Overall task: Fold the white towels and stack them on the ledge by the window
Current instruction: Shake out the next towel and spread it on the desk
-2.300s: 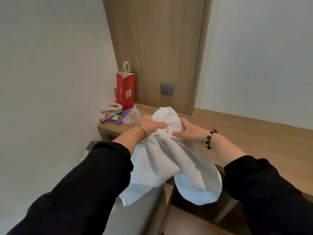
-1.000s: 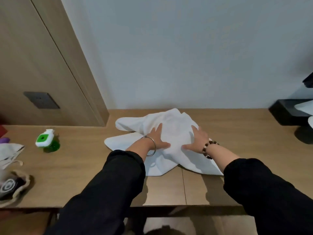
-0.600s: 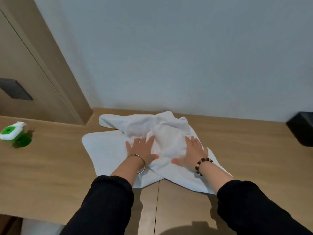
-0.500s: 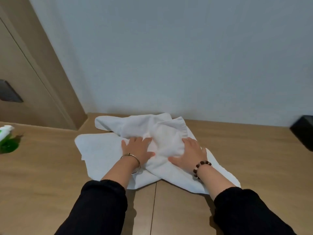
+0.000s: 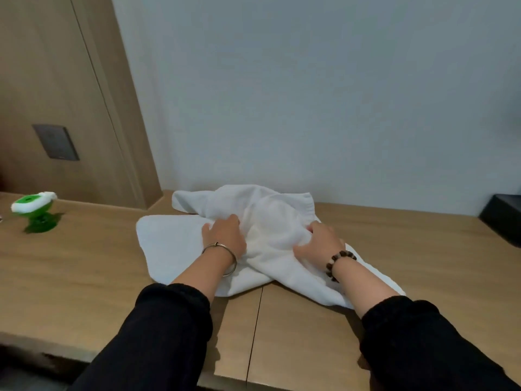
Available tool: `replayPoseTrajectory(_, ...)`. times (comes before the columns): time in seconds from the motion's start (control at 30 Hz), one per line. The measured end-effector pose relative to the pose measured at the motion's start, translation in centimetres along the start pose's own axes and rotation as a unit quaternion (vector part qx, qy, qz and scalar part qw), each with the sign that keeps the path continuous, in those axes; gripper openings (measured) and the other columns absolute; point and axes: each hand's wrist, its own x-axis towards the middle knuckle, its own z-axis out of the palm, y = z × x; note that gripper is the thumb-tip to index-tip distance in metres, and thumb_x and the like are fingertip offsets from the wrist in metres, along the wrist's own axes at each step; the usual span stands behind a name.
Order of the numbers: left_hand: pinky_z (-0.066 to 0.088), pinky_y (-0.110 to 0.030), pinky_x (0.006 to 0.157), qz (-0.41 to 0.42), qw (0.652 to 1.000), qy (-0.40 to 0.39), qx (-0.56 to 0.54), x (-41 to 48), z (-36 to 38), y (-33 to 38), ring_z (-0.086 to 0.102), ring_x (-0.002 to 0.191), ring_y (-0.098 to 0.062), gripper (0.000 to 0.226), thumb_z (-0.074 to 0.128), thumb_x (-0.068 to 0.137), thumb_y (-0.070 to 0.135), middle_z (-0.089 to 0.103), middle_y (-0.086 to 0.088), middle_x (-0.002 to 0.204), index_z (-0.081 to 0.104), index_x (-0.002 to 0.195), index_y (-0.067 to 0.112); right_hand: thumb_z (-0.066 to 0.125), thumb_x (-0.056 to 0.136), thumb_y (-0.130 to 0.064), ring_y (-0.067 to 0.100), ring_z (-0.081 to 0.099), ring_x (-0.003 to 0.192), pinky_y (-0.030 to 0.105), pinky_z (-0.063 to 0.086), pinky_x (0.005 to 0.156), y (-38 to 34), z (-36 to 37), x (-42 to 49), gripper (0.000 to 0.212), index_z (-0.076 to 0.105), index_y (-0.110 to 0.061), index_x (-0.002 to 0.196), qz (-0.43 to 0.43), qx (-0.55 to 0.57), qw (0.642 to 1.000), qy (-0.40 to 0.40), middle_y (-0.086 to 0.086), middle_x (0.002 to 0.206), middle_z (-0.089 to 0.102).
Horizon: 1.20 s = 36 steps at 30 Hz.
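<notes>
A rumpled white towel [image 5: 169, 238] lies spread on the wooden ledge [image 5: 84, 283] against the pale wall. Both hands are on its bunched middle. My left hand [image 5: 225, 235], with a metal bangle on the wrist, has its fingers curled into a fold of the cloth. A little to its right, my right hand [image 5: 321, 244], with a bead bracelet on the wrist, grips another bunched fold, its fingertips buried in the towel. Black sleeves cover both forearms.
A green bottle with a white cap [image 5: 33, 213] stands on the ledge at the far left. A wooden panel with a dark wall socket [image 5: 55, 142] rises behind it. A black box [image 5: 504, 221] sits at the right edge.
The towel went from being held in the air to lying on the ledge. Both hands lay flat on it half a second ago; now their fingers have curled into the cloth.
</notes>
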Motion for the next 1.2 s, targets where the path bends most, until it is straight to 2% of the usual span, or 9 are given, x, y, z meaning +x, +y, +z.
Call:
replayPoseTrajectory(0.17, 0.038, -0.035, 0.068, 0.081, 0.984, 0.158, -0.01, -5.5, -4.1, -1.1, 0.056, 0.085, -0.034, 0.015, 0.052, 0.09, 0.019, 0.06, -0.009, 0.086, 0.037, 0.092, 0.017, 0.061, 0.079, -0.029, 0.014, 0.046, 0.076, 0.033, 0.038, 0.08, 0.1, -1.5, -5.5, 0.019, 0.043, -0.026, 0.075, -0.058, -0.055, 0.997, 0.022, -0.008, 0.084, 0.046)
replayPoseTrajectory(0.27, 0.028, -0.033, 0.053, 0.094, 0.96, 0.248, -0.091, -7.9, -7.7, -1.4, 0.056, 0.068, -0.038, 0.018, 0.057, 0.089, 0.019, 0.057, -0.013, 0.071, 0.04, 0.09, 0.012, 0.052, 0.077, -0.001, 0.022, 0.046, 0.071, 0.032, 0.033, 0.072, -0.6, -3.9, -7.7, 0.031, 0.036, -0.023, 0.062, -0.105, -0.036, 0.975, 0.193, -0.006, 0.068, 0.044)
replayPoseTrajectory(0.4, 0.028, -0.03, 0.051, 0.337, 0.846, 0.413, 0.003, -13.5, -12.0, 0.9, 0.05, 0.051, -0.03, 0.024, 0.068, 0.061, -0.008, 0.052, -0.008, 0.057, 0.053, 0.07, 0.009, 0.05, 0.063, 0.012, 0.025, 0.043, 0.084, 0.031, 0.028, 0.071, -1.6, -8.4, -10.0, 0.032, 0.045, -0.019, 0.069, -0.098, 0.038, 0.913, 0.395, 0.004, 0.086, 0.047)
replayPoseTrajectory(0.5, 0.04, -0.034, 0.069, 0.484, 0.854, 0.169, 0.09, -16.8, -10.4, 2.0, 0.056, 0.073, -0.029, 0.012, 0.061, 0.085, 0.024, 0.062, -0.006, 0.076, 0.06, 0.088, 0.012, 0.049, 0.083, 0.003, 0.032, 0.052, 0.108, 0.032, 0.04, 0.087, 0.6, -9.4, -10.4, 0.021, 0.061, -0.011, 0.092, -0.038, 0.036, 0.966, 0.255, 0.014, 0.113, 0.056)
replayPoseTrajectory(0.6, 0.044, -0.034, 0.083, 0.359, 0.928, -0.096, 0.036, -18.6, -7.3, 1.3, 0.058, 0.095, -0.023, 0.038, 0.039, 0.096, 0.047, 0.068, -0.003, 0.105, 0.065, 0.105, 0.021, 0.044, 0.09, -0.001, 0.03, 0.059, 0.091, 0.029, 0.043, 0.067, 4.2, -9.0, -12.0, 0.022, 0.064, -0.002, 0.083, -0.014, 0.045, 0.983, 0.179, 0.017, 0.089, 0.064)
replayPoseTrajectory(0.7, 0.042, -0.037, 0.09, 0.279, 0.942, -0.146, -0.121, -18.6, -5.6, 1.0, 0.057, 0.098, -0.026, 0.044, 0.033, 0.1, 0.042, 0.066, -0.011, 0.11, 0.066, 0.094, 0.014, 0.043, 0.087, 0.003, 0.022, 0.055, 0.086, 0.024, 0.037, 0.067, 5.3, -9.3, -14.2, 0.026, 0.066, -0.004, 0.097, 0.028, 0.201, 0.927, 0.314, 0.013, 0.103, 0.065)
replayPoseTrajectory(0.87, 0.027, -0.037, 0.109, 0.319, 0.934, -0.161, -0.007, -18.8, -2.1, 2.9, 0.032, 0.135, -0.02, 0.039, 0.029, 0.102, 0.038, 0.039, 0.003, 0.148, 0.05, 0.134, 0.032, 0.039, 0.087, 0.002, 0.024, 0.048, 0.115, 0.023, 0.032, 0.091, 1.4, -9.6, -15.6, 0.032, 0.06, -0.005, 0.109, -0.092, 0.253, 0.867, 0.418, 0.01, 0.118, 0.057)
replayPoseTrajectory(1.07, 0.034, -0.014, 0.091, 0.191, 0.927, -0.106, -0.304, -17.9, -0.9, 3.5, 0.05, 0.121, -0.019, 0.035, 0.048, 0.097, 0.027, 0.055, -0.003, 0.134, 0.052, 0.131, 0.019, 0.035, 0.095, -0.054, 0.024, 0.014, 0.143, 0.056, 0.013, 0.113, 2.2, -2.9, -14.4, 0.057, 0.028, -0.03, 0.146, -0.083, -0.164, 0.98, -0.075, -0.002, 0.157, 0.019)
replayPoseTrajectory(1.2, 0.038, -0.035, 0.097, 0.107, 0.987, 0.012, -0.121, -15.2, -1.5, 0.3, 0.049, 0.115, -0.029, 0.033, 0.034, 0.1, 0.025, 0.058, -0.009, 0.125, 0.055, 0.123, 0.013, 0.041, 0.091, -0.057, 0.019, -0.007, 0.145, 0.061, 0.005, 0.111, 5.2, 0.0, -14.1, 0.06, 0.023, -0.035, 0.144, -0.09, -0.154, 0.98, -0.092, -0.009, 0.159, -0.001)
